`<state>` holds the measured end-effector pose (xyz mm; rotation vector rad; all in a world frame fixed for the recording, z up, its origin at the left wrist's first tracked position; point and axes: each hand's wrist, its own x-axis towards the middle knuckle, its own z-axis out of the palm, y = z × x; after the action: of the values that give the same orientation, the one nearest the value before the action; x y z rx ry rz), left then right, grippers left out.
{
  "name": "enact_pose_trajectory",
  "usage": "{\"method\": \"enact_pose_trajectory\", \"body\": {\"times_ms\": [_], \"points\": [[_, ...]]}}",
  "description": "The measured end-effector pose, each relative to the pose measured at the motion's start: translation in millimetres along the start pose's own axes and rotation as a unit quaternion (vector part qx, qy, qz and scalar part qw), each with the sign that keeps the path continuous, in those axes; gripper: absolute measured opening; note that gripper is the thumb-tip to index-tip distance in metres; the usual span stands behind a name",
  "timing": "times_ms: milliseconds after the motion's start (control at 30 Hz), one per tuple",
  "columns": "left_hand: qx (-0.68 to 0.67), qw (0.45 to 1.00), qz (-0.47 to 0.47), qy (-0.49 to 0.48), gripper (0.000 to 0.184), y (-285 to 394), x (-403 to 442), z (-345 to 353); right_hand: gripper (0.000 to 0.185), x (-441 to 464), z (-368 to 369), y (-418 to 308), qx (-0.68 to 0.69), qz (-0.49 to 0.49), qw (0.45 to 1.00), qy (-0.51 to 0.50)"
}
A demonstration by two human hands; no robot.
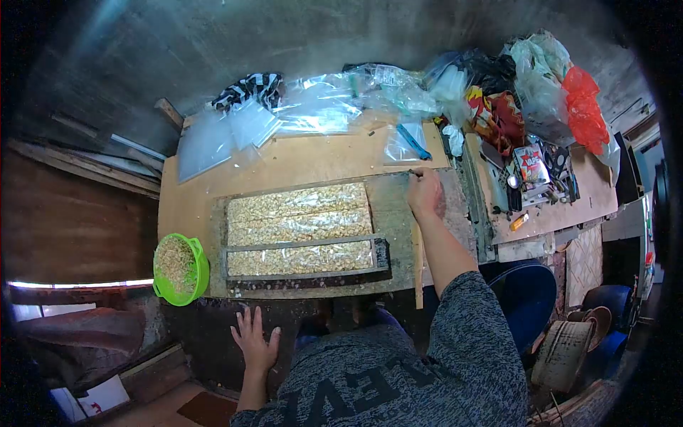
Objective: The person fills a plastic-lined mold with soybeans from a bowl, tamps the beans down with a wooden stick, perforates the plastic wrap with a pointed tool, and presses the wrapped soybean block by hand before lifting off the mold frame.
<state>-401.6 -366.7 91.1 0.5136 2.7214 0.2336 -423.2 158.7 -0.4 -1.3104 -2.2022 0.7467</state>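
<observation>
My left hand (255, 341) hovers in front of the table's near edge, fingers spread, holding nothing. My right hand (425, 192) rests at the far right part of the worn board (398, 206). Its fingers are curled around something small and dark that I cannot make out. On the board lie flat clear plastic packs (299, 217) filled with pale bean-like pieces, side by side. A narrow wooden frame (306, 243) surrounds the nearest pack. Left of the board, a green basket (202, 274) holds loose pale pieces of a similar look.
Clear plastic sheets (206, 146) and bags line the table's back, near a blue tool (414, 142). A wooden strip (417, 267) juts past the front edge. Small tools and a red plastic bag (587, 107) crowd the right side. A blue chair (523, 299) stands below.
</observation>
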Motion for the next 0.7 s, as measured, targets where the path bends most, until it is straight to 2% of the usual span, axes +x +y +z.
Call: {"method": "enact_pose_trajectory", "body": {"times_ms": [100,167,300,367,400,467,567,700], "points": [[0.0,1.0,-0.013,0.002,0.075,0,2,-4,0.02,-1,1,11,0.05,0.011,0.999,-0.018],[-0.008,1.0,-0.015,-0.007,0.073,-3,4,-6,0.02,-12,-20,4,0.075,-0.02,0.997,-0.011],[-0.024,0.999,-0.022,-0.019,0.072,-2,17,-11,0.022,-44,-50,13,0.047,-0.042,0.997,-0.036],[-0.037,0.999,-0.019,-0.005,0.073,-9,25,-10,0.028,-73,-70,9,0.052,-0.128,0.989,-0.058],[-0.049,0.999,-0.014,0.01,0.074,-12,29,-8,0.028,-87,-78,8,0.052,-0.131,0.988,-0.06],[-0.058,0.998,-0.01,0.034,0.075,-15,36,-10,0.032,-113,-91,8,-0.045,-0.181,0.979,-0.086],[-0.077,0.994,0.01,0.072,0.077,-26,47,-9,0.034,-144,-99,15,-0.104,-0.208,0.969,-0.083],[-0.109,0.986,0.065,0.109,0.08,-44,61,-7,0.033,-153,-101,23,-0.158,-0.161,0.972,-0.06]]}}
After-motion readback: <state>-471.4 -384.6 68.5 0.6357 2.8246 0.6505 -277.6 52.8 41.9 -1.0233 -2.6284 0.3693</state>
